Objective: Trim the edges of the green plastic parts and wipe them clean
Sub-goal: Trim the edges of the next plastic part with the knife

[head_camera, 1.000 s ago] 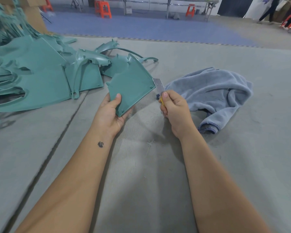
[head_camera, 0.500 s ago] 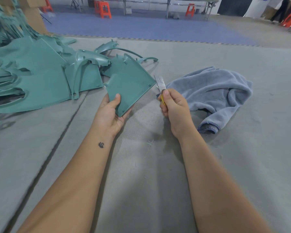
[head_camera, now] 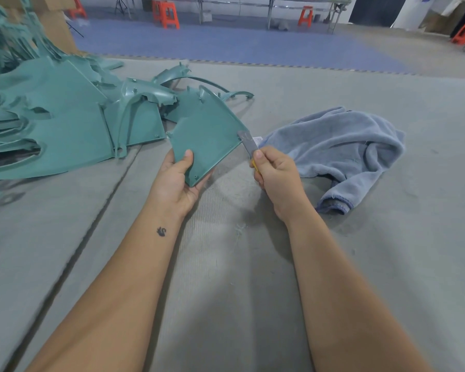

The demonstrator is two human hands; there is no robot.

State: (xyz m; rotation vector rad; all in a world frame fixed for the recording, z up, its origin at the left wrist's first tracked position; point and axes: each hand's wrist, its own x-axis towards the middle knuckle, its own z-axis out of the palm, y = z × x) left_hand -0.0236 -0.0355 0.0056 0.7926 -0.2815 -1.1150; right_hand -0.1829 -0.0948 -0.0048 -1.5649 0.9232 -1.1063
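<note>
Green plastic panel [head_camera: 204, 140] is held tilted above the bench [head_camera: 360, 264], just right of the pile of green parts [head_camera: 51, 124]. Left hand [head_camera: 176, 181] grips its near corner, thumb on the face, fingers beneath. Right hand [head_camera: 277, 175] is clenched round a utility knife [head_camera: 249, 143], blade touching the panel's right edge. Grey towel [head_camera: 341, 149] lies right of the panel. Judged light, thin, fairly stiff, smooth; best held well clear of the edge being trimmed.
</note>
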